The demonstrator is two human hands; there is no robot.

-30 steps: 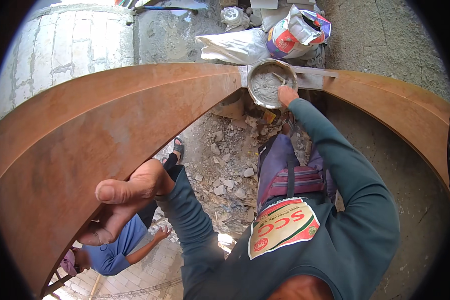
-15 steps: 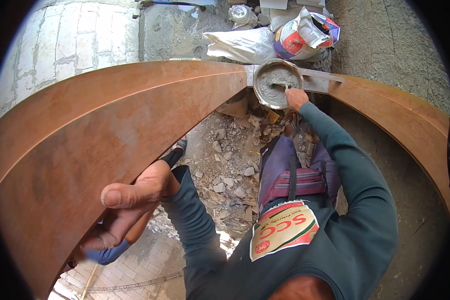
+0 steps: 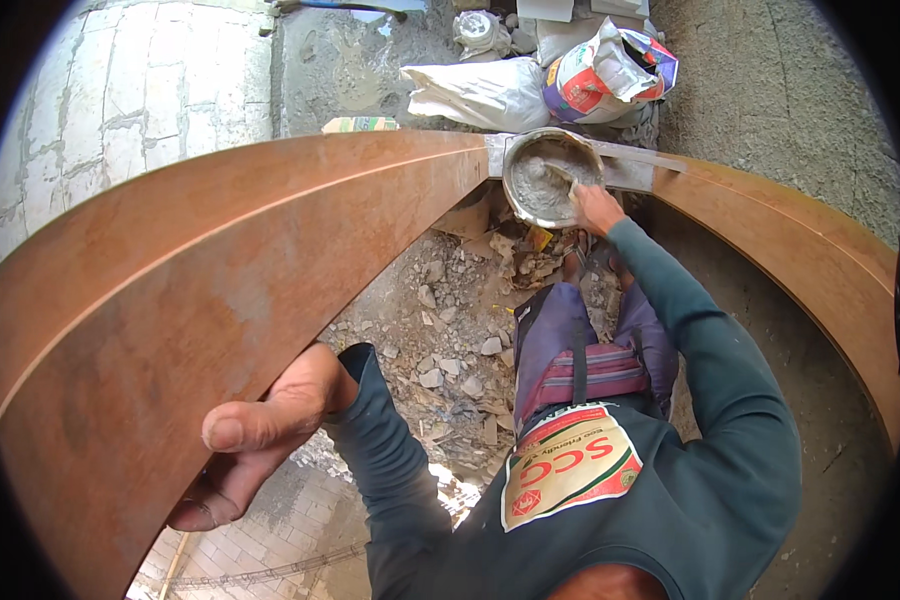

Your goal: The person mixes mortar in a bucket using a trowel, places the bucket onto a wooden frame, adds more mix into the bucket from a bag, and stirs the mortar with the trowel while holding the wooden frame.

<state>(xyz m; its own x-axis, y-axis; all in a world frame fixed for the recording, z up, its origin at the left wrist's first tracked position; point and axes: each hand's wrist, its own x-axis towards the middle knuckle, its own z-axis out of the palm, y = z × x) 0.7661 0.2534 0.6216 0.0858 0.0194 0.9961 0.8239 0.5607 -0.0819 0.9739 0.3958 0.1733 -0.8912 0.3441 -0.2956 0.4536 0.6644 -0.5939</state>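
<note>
A round bucket [image 3: 536, 212] of wet grey mortar [image 3: 545, 185] stands where the brown beams meet, at the upper middle. My right hand [image 3: 598, 208] is closed around the handle of what looks like a mortar-coated trowel [image 3: 564, 176]; its working end dips into the mortar. Close to the camera on the left, my left hand [image 3: 260, 435] lies by the lower edge of the long brown beam [image 3: 230, 260]. Its thumb sticks out and the fingers are loosely bent, with nothing seen in them. Part of that hand is hidden under the thumb.
Another brown beam [image 3: 790, 225] runs off to the right. Beyond the bucket are a white sack [image 3: 485, 92] and an opened, colourful bag [image 3: 595, 85]. Broken rubble [image 3: 450, 350] covers the ground below. A pale block wall [image 3: 135, 100] is at upper left.
The trowel has shifted within the mortar, my right hand with it. Another person's foot and blue clothing below the left beam have gone out of sight. My left hand stays about where it was.
</note>
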